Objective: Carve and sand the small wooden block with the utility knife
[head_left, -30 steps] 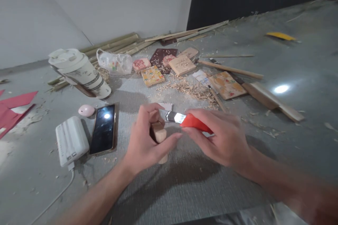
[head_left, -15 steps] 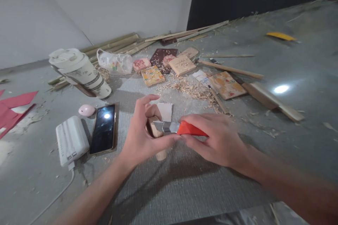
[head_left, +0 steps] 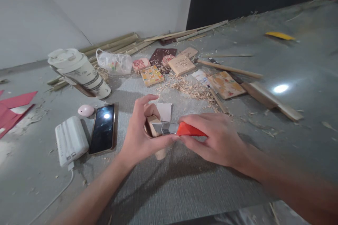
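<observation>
Curled around a pale piece of wood (head_left: 160, 154), my left hand (head_left: 139, 133) hides the wood's middle; its lower end pokes out beneath the thumb. My right hand (head_left: 213, 135) grips the red handle of a utility knife (head_left: 188, 129). The grey blade lies against the upper part of the wood and points left. My left thumb reaches to the front end of the handle, close to my right fingers. Just behind the wood is a small white square (head_left: 165, 111) on the grey mat (head_left: 195, 190).
Wood shavings (head_left: 190, 89) lie beyond my hands, among patterned square tiles (head_left: 227, 84) and wooden sticks (head_left: 229, 68). On the left are a phone (head_left: 102, 128), a white power bank (head_left: 71, 140) with a cable, a pink case (head_left: 86, 110) and a lidded cup (head_left: 81, 74).
Little differs. The blade sits slightly lower on the wood, and the whole view has shifted a touch. Both hands keep their holds.
</observation>
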A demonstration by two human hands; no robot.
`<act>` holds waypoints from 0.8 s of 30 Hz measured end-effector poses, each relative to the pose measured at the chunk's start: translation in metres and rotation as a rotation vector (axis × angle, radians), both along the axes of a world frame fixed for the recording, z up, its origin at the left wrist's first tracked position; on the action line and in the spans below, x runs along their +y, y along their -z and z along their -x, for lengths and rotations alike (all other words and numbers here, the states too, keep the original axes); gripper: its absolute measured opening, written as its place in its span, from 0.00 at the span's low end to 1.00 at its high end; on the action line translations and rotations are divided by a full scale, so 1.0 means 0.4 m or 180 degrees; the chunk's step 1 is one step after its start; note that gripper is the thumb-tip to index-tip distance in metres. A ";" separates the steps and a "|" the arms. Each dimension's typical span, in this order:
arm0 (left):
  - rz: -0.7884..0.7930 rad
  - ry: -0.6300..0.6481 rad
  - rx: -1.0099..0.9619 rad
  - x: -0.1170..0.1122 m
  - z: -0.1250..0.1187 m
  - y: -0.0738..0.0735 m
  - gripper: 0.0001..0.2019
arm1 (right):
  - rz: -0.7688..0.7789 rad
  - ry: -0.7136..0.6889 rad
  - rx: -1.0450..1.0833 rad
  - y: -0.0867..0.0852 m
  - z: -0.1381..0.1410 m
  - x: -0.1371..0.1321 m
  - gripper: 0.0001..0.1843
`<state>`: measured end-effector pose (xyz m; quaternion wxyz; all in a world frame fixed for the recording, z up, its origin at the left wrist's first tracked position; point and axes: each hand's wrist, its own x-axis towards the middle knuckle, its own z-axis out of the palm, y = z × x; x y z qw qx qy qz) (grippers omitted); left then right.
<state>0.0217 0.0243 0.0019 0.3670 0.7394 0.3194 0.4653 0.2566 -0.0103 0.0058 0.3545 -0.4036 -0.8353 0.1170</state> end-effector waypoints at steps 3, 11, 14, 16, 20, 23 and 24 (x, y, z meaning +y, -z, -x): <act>0.0012 -0.0006 -0.0024 0.000 0.001 0.002 0.39 | 0.0026 -0.0014 -0.0008 0.000 -0.002 0.000 0.09; 0.0006 -0.0015 -0.0001 0.000 0.001 0.004 0.40 | -0.0035 0.0025 -0.0032 0.002 0.000 0.001 0.09; -0.0058 0.0011 -0.0067 0.000 0.000 0.005 0.37 | -0.0048 0.0001 -0.0036 0.000 0.000 0.001 0.09; -0.0091 0.0037 -0.0115 -0.001 -0.001 0.006 0.36 | -0.0083 -0.0015 -0.0048 -0.001 -0.001 0.001 0.10; -0.0138 0.0046 -0.0192 -0.001 -0.002 0.006 0.36 | -0.0190 -0.0011 -0.0084 -0.004 -0.002 0.000 0.11; -0.0129 0.0014 -0.0225 -0.001 -0.004 0.008 0.36 | -0.0292 0.0030 -0.0099 -0.005 0.000 -0.001 0.11; -0.0123 0.0005 -0.0234 -0.001 -0.004 0.009 0.36 | -0.0332 0.0041 -0.0109 -0.005 0.001 -0.001 0.12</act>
